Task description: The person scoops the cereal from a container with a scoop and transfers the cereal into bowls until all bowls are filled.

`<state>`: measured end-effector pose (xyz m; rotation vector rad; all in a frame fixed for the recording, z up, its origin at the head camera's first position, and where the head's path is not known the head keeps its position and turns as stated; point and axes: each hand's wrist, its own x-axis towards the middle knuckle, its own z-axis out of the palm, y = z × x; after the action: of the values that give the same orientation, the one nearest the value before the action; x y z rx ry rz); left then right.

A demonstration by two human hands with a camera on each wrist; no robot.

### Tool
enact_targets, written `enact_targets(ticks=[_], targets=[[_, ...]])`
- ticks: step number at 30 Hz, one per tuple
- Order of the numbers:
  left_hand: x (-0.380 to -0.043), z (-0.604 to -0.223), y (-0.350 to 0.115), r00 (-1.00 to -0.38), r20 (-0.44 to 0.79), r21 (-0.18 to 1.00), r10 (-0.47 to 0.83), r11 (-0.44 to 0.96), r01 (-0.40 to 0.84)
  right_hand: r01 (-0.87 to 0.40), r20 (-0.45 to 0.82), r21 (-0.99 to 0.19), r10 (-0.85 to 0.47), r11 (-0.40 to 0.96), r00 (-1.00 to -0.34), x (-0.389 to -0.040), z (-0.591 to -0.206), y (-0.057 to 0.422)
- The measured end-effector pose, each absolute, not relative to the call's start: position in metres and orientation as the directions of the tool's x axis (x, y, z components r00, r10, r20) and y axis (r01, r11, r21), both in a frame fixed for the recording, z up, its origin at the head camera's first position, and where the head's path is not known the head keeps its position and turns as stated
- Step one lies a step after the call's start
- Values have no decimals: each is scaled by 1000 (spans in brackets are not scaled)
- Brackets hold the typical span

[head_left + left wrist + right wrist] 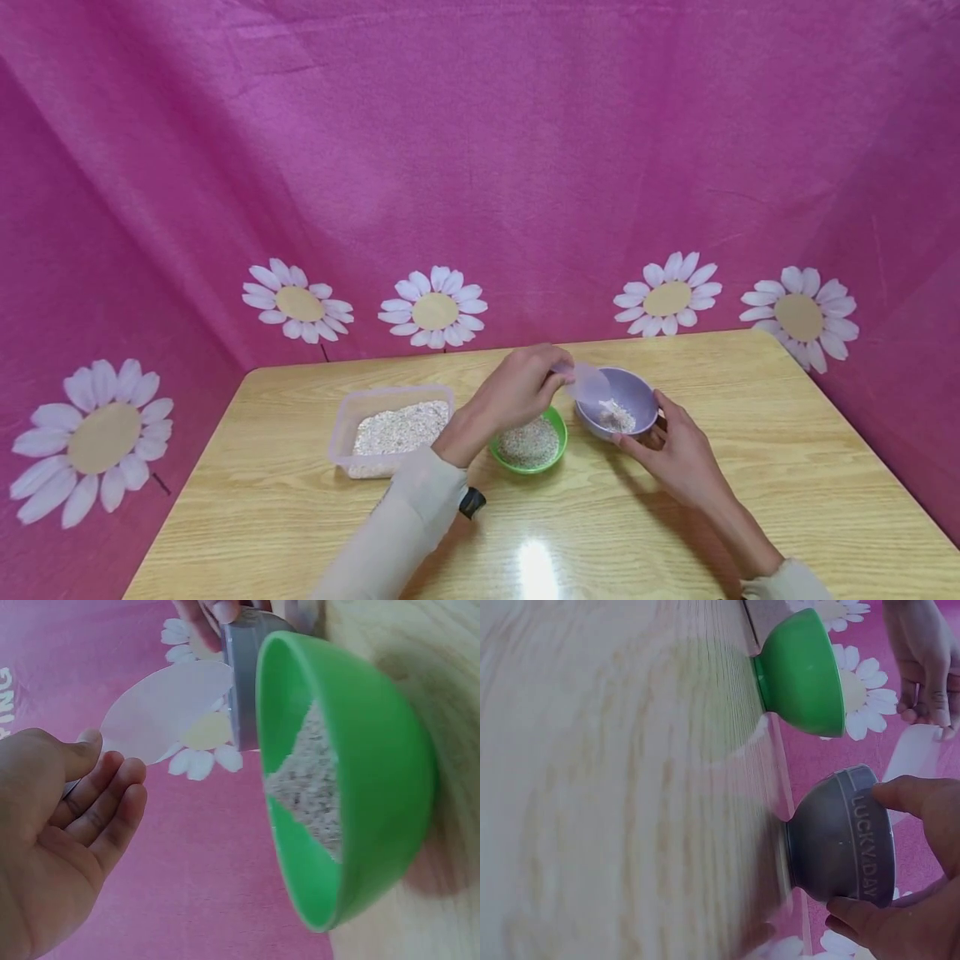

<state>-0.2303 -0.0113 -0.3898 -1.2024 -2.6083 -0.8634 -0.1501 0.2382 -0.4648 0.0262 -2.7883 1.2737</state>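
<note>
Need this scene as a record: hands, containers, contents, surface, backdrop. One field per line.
right hand: holds round grey-purple bowl by its side
left hand: pinches translucent pale-pink scoop, its broad end at that bowl's mouth
grey-purple bowl contents: small heap of pale flakes
middle container: round green bowl, holding speckled grainy bits
leftmost container: translucent pale-pink rectangular plastic tub, holding pale loose flakes
surface: light wood-grain table
backdrop: magenta cloth with white daisies
unclear: whether the scoop touches the heap

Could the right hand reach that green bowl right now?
Probably yes: nothing seems to block the near side of the green bowl, though the right hand would first have to release the purple bowl.
</note>
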Motion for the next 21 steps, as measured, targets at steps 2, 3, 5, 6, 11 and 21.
enact_targets(ticks=[2, 3, 5, 6, 11, 21], targets=[[-230, -386, -12, -673, 358, 437, 648, 521, 734, -50, 78, -755, 14, 654, -997, -151, -465, 238], [-230, -385, -12, -673, 360, 435, 646, 522, 733, -50, 77, -755, 13, 653, -997, -151, -464, 238], [-229, -384, -13, -673, 365, 440, 643, 518, 733, -49, 76, -756, 14, 652, -997, -151, -464, 237], [-229, -384, -14, -673, 368, 439, 641, 518, 734, -47, 75, -757, 14, 651, -997, -151, -464, 237], [-226, -387, -22, -680, 384, 466, 624, 505, 727, -51, 81, -751, 15, 658, -997, -150, -463, 236], [-220, -396, -73, -746, 445, 591, 495, 464, 660, -123, 233, -667, 50, 734, -971, -143, -448, 235]])
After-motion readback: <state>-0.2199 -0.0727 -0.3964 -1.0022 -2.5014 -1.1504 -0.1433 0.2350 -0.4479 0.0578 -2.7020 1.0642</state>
